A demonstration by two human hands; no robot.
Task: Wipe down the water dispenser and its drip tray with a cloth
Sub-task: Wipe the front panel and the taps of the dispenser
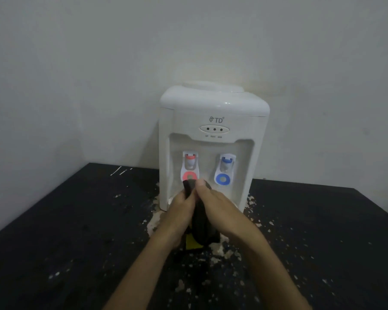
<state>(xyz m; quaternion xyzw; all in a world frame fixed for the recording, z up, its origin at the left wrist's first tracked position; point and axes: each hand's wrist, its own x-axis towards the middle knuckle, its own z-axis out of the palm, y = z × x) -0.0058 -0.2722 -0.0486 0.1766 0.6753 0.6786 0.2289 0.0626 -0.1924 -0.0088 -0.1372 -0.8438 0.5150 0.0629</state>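
Observation:
A white tabletop water dispenser [213,113] stands against the wall, with a red tap [190,166] on the left and a blue tap [224,168] on the right. Both my hands hold a dark cloth [202,222] bunched between them, right in front of the tap recess. My left hand [179,211] grips its left side and my right hand [220,206] its right side. The cloth's top end reaches just below the red tap's lever. A yellow patch [192,242] shows at the cloth's lower end. My hands and the cloth hide the drip tray.
The dispenser sits on a black table [77,231] whose surface is chipped, with pale patches around the dispenser's base [155,222]. A plain pale wall [99,74] rises behind. The table's left edge runs diagonally at the left.

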